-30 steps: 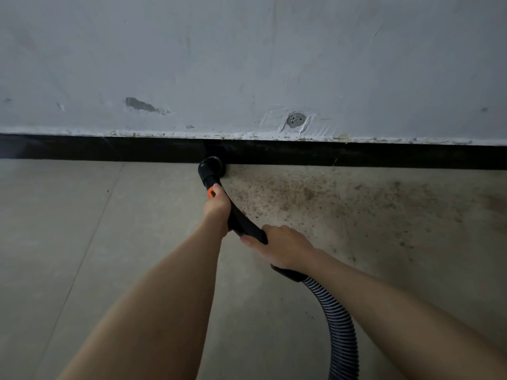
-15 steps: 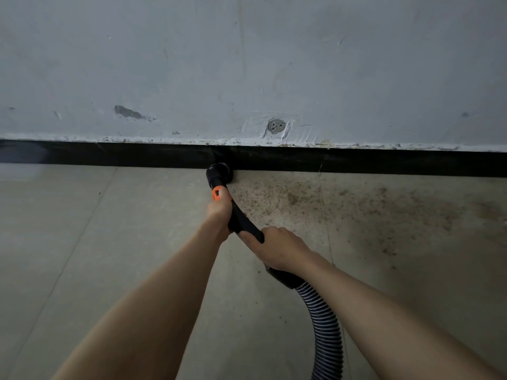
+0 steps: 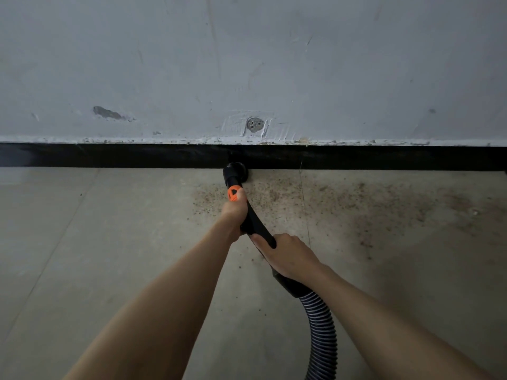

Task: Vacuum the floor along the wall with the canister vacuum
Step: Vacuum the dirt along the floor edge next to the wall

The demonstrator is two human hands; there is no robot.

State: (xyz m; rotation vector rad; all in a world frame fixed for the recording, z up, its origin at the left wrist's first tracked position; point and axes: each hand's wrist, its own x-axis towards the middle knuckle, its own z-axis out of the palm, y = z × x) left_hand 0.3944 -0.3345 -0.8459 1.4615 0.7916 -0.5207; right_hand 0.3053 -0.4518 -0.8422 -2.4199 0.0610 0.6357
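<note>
The ribbed hose runs off the bottom edge; the right hand covers part of the black handle.

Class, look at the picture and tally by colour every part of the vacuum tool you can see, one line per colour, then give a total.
Black: 2, the round black nozzle and the curved black plastic handle tube
Orange: 1, the small orange slider
Black and grey striped: 1, the ribbed flexible hose
Total: 4

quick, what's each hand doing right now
Left hand: closed, gripping the vacuum wand just below its orange part.
Right hand: closed, gripping the wand further back, near the hose.
</note>
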